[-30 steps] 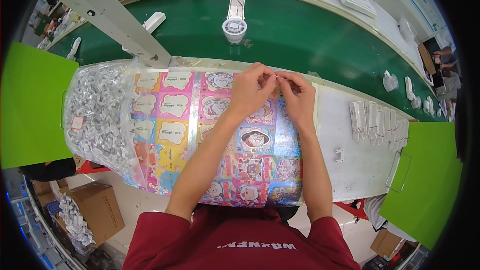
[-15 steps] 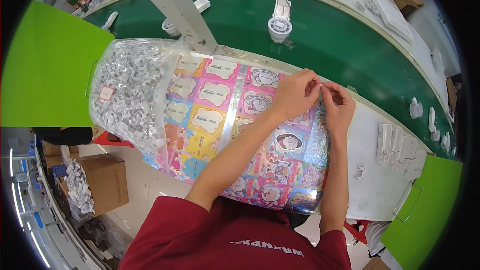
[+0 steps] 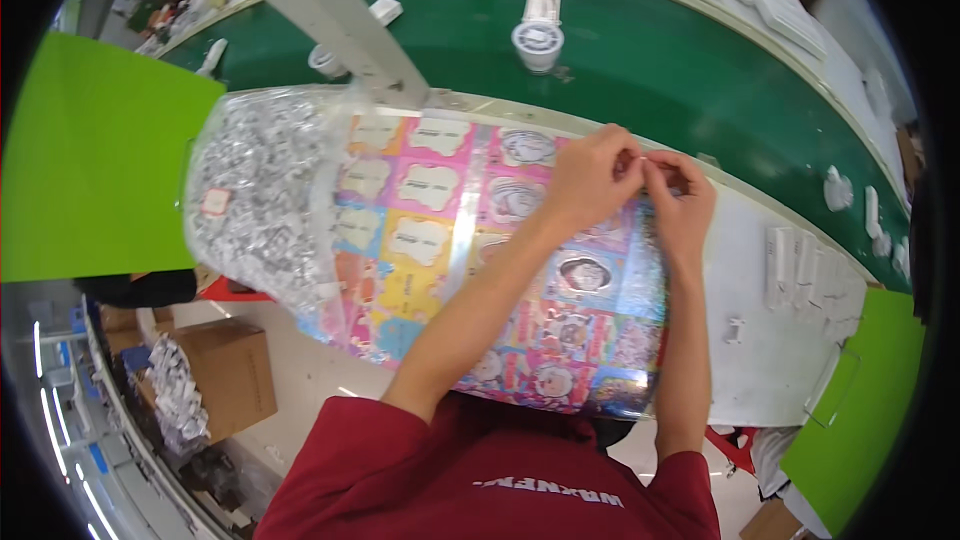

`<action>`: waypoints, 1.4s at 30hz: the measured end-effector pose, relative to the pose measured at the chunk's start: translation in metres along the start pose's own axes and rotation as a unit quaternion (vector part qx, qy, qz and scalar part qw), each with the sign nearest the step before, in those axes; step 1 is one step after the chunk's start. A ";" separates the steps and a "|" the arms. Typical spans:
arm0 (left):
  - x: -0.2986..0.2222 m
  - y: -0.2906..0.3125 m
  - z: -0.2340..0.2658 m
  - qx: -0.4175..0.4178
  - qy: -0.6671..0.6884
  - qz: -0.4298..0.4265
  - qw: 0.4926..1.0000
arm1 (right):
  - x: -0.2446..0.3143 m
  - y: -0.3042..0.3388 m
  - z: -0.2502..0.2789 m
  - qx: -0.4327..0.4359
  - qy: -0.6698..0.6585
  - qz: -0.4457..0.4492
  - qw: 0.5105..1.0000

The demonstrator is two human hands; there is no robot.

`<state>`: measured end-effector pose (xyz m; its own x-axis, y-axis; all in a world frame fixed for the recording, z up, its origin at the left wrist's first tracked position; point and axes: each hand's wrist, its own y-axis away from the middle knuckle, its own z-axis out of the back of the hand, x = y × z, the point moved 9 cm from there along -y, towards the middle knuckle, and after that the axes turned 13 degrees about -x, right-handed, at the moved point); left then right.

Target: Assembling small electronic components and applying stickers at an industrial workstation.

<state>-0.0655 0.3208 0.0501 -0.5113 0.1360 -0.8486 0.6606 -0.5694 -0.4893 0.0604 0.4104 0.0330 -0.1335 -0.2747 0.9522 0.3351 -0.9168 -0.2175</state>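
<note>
My left hand (image 3: 592, 182) and my right hand (image 3: 684, 202) meet over the far edge of the table, fingertips closed and almost touching. A tiny whitish bit shows between them, too small and blurred to name. Beneath my hands and forearms lies a glossy sheet (image 3: 425, 185) printed with colourful cartoon panels. To its left rests a clear plastic bag (image 3: 262, 180) full of small white and grey pieces. One small white plastic part (image 3: 735, 330) sits alone on the white tabletop (image 3: 740, 380), right of my right forearm.
Several white rectangular pieces (image 3: 790, 265) stand in a row at the right. Beyond the table runs a green belt (image 3: 640, 70) carrying a round white part (image 3: 538, 44). A grey post (image 3: 350, 25) rises at the far left. Bright green panels (image 3: 110, 160) flank the table. A cardboard box (image 3: 225, 380) stands lower left.
The whole view has tilted slightly. My hands stay together at the table's far edge, with only a slight shift of the fingers.
</note>
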 end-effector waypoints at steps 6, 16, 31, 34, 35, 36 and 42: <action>0.001 0.001 0.010 -0.001 -0.039 -0.016 0.999 | 0.002 0.003 -0.011 0.005 -0.021 0.004 1.000; 0.000 0.003 0.004 0.027 -0.020 0.018 0.999 | 0.000 0.003 -0.011 0.013 -0.066 0.002 0.998; 0.012 0.003 -0.001 0.036 0.039 0.102 0.993 | 0.020 0.002 -0.006 0.003 0.029 0.088 0.996; 0.013 0.003 0.000 0.036 0.037 0.112 0.992 | 0.019 0.003 -0.007 0.004 0.032 0.083 0.996; 0.014 0.004 -0.001 0.037 0.037 0.113 0.992 | 0.019 0.003 -0.008 0.006 0.031 0.082 0.996; 0.014 0.005 -0.001 0.038 0.046 0.110 0.992 | 0.018 0.003 -0.008 0.005 0.032 0.082 0.996; 0.005 0.009 -0.005 0.032 0.060 0.065 0.996 | 0.013 0.001 -0.003 -0.027 0.039 0.081 0.996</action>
<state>-0.0598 0.3205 0.0408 -0.3523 0.1518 -0.9235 0.6779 -0.6390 -0.3636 0.0564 0.4055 0.0450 -0.1549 -0.4406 0.8843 0.3088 -0.8718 -0.3803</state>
